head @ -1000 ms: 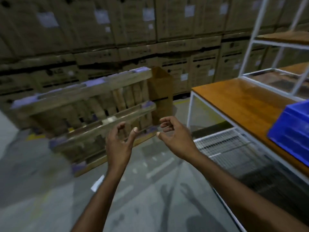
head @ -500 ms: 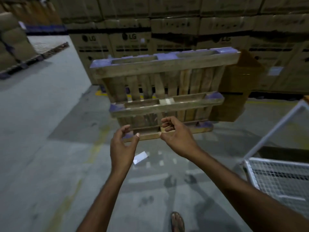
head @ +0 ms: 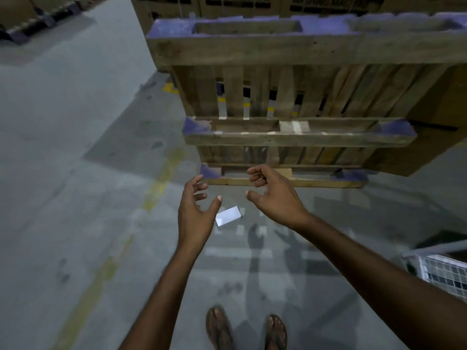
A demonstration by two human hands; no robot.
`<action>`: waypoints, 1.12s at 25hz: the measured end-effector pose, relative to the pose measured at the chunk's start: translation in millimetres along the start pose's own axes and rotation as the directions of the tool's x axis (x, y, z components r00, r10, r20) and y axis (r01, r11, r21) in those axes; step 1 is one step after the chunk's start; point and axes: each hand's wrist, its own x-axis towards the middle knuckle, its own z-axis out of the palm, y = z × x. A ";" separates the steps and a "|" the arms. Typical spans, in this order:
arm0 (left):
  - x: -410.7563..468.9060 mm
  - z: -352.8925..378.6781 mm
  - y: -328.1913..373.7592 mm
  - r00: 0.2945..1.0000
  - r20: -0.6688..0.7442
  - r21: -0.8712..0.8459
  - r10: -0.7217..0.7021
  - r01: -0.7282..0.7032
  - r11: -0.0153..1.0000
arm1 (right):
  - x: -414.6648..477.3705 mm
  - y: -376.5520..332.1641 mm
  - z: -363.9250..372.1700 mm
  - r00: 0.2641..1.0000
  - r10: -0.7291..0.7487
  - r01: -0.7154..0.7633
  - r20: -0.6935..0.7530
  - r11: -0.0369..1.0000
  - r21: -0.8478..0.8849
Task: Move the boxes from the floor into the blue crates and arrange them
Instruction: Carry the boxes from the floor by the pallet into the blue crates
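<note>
A small white box [head: 228, 216] lies flat on the grey concrete floor, just in front of a wooden pallet. My left hand [head: 195, 210] hovers above it and slightly to its left, fingers loosely spread, holding nothing. My right hand [head: 273, 195] is stretched out to the right of the box, fingers loosely curled, also empty. Neither hand touches the box. No blue crate is in view.
A wooden pallet [head: 298, 102] with purple-painted ends leans upright against stacked cardboard cartons [head: 252, 3]. A white wire-mesh shelf corner [head: 439, 271] shows at the right edge. My sandalled feet [head: 246, 332] stand at the bottom. A faded yellow line [head: 161, 178] runs along the floor.
My view has swung left and down, away from the table and blue crate, toward the floor. The white box is now closer, and both empty hands have reached nearer to it.
</note>
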 end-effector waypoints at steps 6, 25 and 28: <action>87.9 48.1 -140.8 0.996 0.068 0.079 -0.052 0.047 0.996 | 88.2 86.7 112.9 0.999 0.045 -0.044 0.026 0.999 -0.027; 88.5 232.6 -568.9 0.960 0.052 0.194 -0.275 0.260 0.946 | 155.2 475.1 413.9 0.982 0.075 -0.060 0.176 0.994 -0.087; 101.8 255.5 -628.8 0.957 0.037 0.214 -0.289 0.275 0.937 | 170.8 522.5 457.8 0.975 0.084 -0.059 0.203 0.990 -0.128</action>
